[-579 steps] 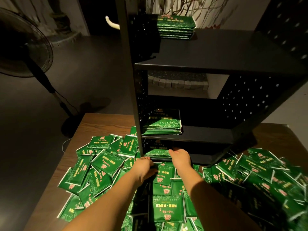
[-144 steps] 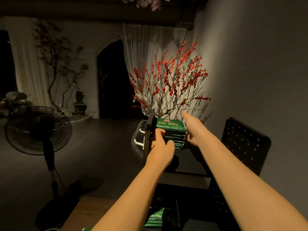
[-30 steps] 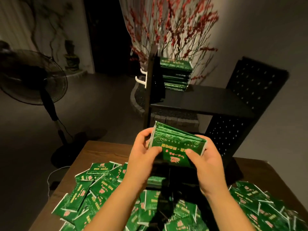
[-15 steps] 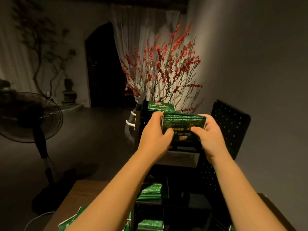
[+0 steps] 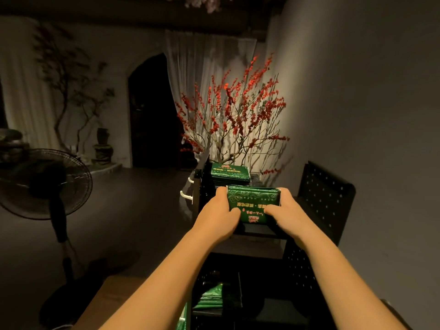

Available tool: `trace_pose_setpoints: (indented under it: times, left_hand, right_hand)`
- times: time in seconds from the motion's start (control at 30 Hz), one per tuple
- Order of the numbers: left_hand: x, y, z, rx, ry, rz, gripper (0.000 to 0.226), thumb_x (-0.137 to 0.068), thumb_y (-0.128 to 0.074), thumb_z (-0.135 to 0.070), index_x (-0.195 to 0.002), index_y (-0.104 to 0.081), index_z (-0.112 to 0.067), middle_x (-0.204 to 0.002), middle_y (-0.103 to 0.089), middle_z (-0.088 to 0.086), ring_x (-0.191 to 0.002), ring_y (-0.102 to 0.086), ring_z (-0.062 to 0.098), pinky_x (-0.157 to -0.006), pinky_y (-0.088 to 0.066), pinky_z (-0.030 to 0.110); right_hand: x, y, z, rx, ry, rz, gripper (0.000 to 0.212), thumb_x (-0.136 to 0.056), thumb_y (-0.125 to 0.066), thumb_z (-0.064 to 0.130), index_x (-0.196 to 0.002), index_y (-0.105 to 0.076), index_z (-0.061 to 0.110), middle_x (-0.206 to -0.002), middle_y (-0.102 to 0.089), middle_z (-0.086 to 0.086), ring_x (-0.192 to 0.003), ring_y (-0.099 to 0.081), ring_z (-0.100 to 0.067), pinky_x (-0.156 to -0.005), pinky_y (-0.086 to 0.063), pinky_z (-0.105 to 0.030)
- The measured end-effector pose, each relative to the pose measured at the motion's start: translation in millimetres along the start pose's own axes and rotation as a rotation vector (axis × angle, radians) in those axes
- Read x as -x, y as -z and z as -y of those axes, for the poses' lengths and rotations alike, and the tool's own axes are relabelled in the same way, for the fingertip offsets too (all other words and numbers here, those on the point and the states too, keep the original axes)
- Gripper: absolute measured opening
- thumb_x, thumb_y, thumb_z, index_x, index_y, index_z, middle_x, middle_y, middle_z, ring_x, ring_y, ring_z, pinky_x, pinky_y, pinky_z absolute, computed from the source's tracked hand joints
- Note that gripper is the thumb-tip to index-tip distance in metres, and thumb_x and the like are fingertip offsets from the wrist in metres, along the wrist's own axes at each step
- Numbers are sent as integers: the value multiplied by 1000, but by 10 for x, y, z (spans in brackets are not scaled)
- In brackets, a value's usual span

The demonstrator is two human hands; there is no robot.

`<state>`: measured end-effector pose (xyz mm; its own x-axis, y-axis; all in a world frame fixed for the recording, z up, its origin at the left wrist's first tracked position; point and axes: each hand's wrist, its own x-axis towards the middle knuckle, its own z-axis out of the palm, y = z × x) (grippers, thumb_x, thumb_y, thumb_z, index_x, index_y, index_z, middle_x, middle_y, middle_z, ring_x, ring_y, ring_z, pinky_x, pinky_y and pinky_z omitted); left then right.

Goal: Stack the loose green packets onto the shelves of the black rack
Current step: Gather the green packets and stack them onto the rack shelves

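Gripping one bundle of green packets [image 5: 252,203] between left hand [image 5: 220,214] and right hand [image 5: 287,214], near two stacks on black rack [image 5: 326,194].

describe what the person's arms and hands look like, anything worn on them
Both arms are bare as far as the frame shows: no sleeves, gloves, watch or bracelet. The left hand and right hand show no rings on the parts in view. The light is dim, so fine marks cannot be ruled out.

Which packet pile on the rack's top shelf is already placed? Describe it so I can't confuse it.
Find the black rack before the red-berry branches. At its top shelf's far left corner sits the placed stack. Unlike the bundle nearer the camera, no hand touches it.
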<state>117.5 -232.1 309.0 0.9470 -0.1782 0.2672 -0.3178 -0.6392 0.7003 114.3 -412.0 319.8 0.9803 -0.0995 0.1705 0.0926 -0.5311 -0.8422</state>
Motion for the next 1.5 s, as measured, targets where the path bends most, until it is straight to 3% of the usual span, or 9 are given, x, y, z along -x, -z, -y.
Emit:
trace_pose_setpoints:
  times: [0.13, 0.33, 0.47, 0.53, 0.67, 0.87, 1.2, 1.37, 1.5]
  left_hand:
    - [17, 37, 24, 49, -10, -39, 26, -97, -48, -21, -122, -43, -16, -104, -62, 9, -90, -61, 26, -79, -51, 44]
    - [43, 21, -1, 236, -27, -155, 43, -102, -48, -31, -142, -39, -18, -128, -58, -2, -109, -57, 10, -85, -46, 28]
    - [277, -34, -59, -201, -149, -173, 69, -101, -46, -32, -157, -10, -12, -163, -15, 6, -151, -11, 23, -121, -11, 33]
    - [446, -94, -118, -272, -331, -232, 61, -97, -48, -30, -152, -25, -15, -156, -26, 4, -145, -19, 22, -121, -18, 36]
    - [607, -227, -167, -414, -451, -196, 29, -90, -50, -33, -116, -48, -23, -117, -47, -3, -109, -42, 20, -87, -39, 34]
    - [468, -294, -6, -518, -338, -163, 28, -96, -44, -41, -115, -48, -20, -118, -48, 0, -110, -43, 21, -88, -39, 35]
    - [376, -198, 148, -517, -319, -205, 30, -99, -40, -45, -112, -53, -21, -113, -52, -2, -105, -46, 21, -88, -42, 37]
    - [436, -189, 248, -299, -440, -249, 20, -96, -41, -30, -104, -56, -18, -103, -54, -3, -97, -47, 19, -87, -43, 35]
    - [631, -193, 314, -88, -479, -340, 12, -91, -51, -18, -99, -60, -18, -93, -56, -8, -86, -47, 10, -76, -37, 22]
  right_hand:
    - [-7, 72, -12, -15, 17, -12, 17, -94, -59, 10, -102, -52, 23, -106, -64, -2, -92, -62, -14, -83, -54, -36]
    - [-40, 141, 3, -306, -103, 60, 8, -93, -59, 8, -96, -66, 4, -98, -73, -14, -86, -66, -26, -70, -53, -42]
    - [-55, 69, 75, -171, -176, 140, 27, -93, -62, 10, -67, -54, 10, -60, -59, -2, -64, -54, -18, -57, -48, -30]
    - [-78, 11, 112, -100, -189, 163, 26, -92, -63, 12, -68, -54, 9, -63, -56, -5, -63, -53, -18, -55, -50, -28]
    - [-134, -100, 206, 113, -182, 150, 26, -88, -62, 19, -65, -52, 11, -59, -48, -6, -54, -46, -21, -51, -38, -26]
    - [-182, -259, 381, 218, -205, 205, 20, -89, -59, 28, -78, -54, 12, -73, -49, -7, -65, -48, -22, -54, -40, -26]
    - [-115, -219, 329, -186, -320, 178, 29, -104, -42, 30, -104, -52, 3, -71, -48, -10, -56, -47, -18, -50, -46, -27]
    - [191, -223, 222, 335, 96, -117, 14, -99, -44, 19, -98, -58, 21, -89, -61, 2, -74, -55, -11, -62, -44, -27]
    - [732, -513, 158, 159, 360, -148, 15, -89, -55, 11, -78, -58, 21, -72, -58, 2, -62, -49, -6, -56, -38, -20]
